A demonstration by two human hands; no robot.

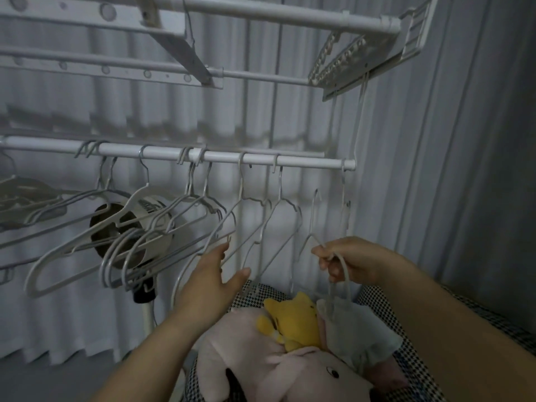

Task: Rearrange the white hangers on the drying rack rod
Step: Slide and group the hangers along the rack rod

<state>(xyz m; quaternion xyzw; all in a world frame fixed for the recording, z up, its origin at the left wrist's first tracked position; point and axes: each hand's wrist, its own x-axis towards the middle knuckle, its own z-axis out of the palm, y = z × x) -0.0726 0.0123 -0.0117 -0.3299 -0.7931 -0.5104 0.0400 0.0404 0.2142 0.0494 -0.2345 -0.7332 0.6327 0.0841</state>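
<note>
White hangers (179, 227) hooked along the drying rack rod (174, 153) across mid frame. Likely light, stiff, slippery; best taken near the neck. Pinches one hanger (313, 216) lower right with right hand (356, 262); left hand (211, 274) splayed.

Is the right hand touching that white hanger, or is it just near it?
Touching. The head view shows the right hand curled round the white hanger. Its wire passes through the grip and loops out below.
</note>
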